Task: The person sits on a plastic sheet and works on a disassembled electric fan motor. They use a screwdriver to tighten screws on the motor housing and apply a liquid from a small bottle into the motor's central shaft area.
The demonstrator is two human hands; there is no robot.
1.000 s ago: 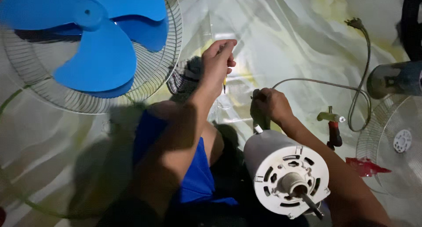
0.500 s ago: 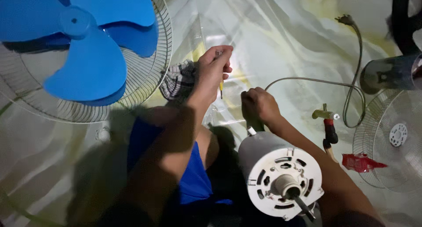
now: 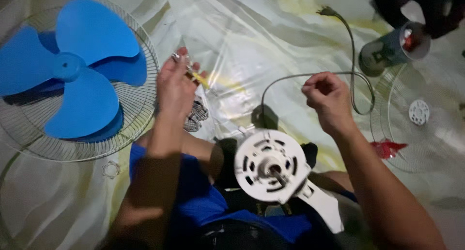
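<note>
Clock directions read from the centre of the head view, 12 at top.

Pale crinkled plastic sheet (image 3: 252,41) covers the floor across the whole view.

At 9 to 10 o'clock: round wire fan guard (image 3: 145,104) lying flat, with the blue three-bladed plastic fan blade (image 3: 72,70) resting in it. At 3 o'clock: a second pale wire grille (image 3: 421,133), partly out of view, with a red scrap (image 3: 387,147) at its left edge.

At 6 o'clock, in the person's lap: white round fan motor housing (image 3: 271,165), vented face and shaft turned up toward the camera. It sits between the forearms, below both hands.

Grey power cord (image 3: 356,61) leaves the housing's far side, arcs toward 2 o'clock, loops, and ends in a plug near 1 o'clock. Its long run lies roughly left-right, passing just at the right hand.

Dark cylindrical cup (image 3: 395,49) at 2 o'clock, tilted, well apart from both hands.

Right hand (image 3: 329,100), at 2 to 3 o'clock of the housing: fingers curled together, pinching at the cord or just beside it; contact is too small to confirm. This hand is nearer to the cord.

Left hand (image 3: 177,87), at 10 to 11 o'clock of the housing: fingers closed around a small yellow-handled tool (image 3: 197,77), tip pointing toward 4 o'clock, with something small and shiny at the fingertips. Beneath it, a small dark mesh piece (image 3: 196,117) on the sheet.
</note>
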